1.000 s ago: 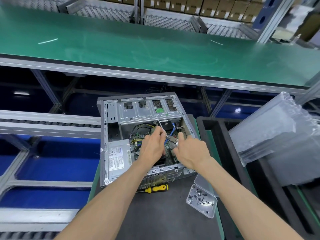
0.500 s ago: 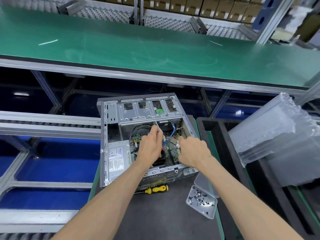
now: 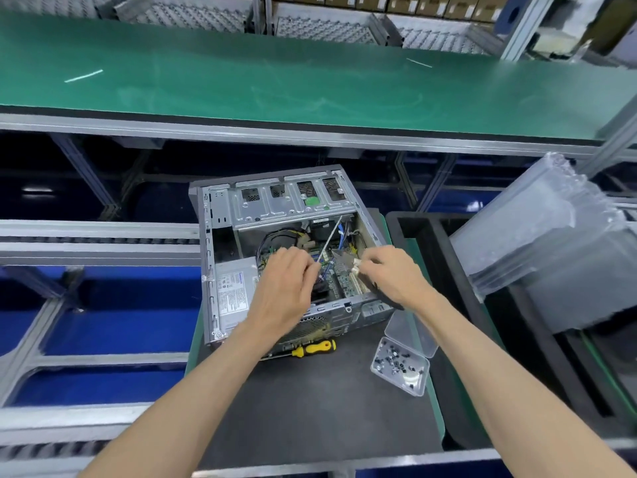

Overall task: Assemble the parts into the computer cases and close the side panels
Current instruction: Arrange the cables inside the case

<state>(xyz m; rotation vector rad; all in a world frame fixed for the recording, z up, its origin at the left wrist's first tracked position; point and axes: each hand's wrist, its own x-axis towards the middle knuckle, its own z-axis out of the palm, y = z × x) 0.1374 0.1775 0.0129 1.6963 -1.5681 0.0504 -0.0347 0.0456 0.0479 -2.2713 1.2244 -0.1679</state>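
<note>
One open computer case (image 3: 275,236) lies on its side on the dark counter (image 3: 310,408), its side panel off and its inside facing up at you. Your left hand (image 3: 287,288) hangs over the middle of the case and pinches a thin silvery rod (image 3: 330,241), likely a cable tie. The rod's long axis runs from your fingertips up and away toward the drive cage at the far end of the case. Your right hand (image 3: 389,274) sits over the case's right wall, its grip closed on a small pale connector (image 3: 356,265). The connector is held just beside the expansion card (image 3: 341,281); the rod lies between the two hands, nearer the left. By my reading, the coming move brings connector and rod together, so the right hand travels left.

Outward from the case, count one yellow-handled screwdriver (image 3: 313,348) touching its near edge. One clear screw box (image 3: 401,369) sits near its right corner, lid open. One stack of clear plastic trays (image 3: 551,236) stands well apart on the right.
</note>
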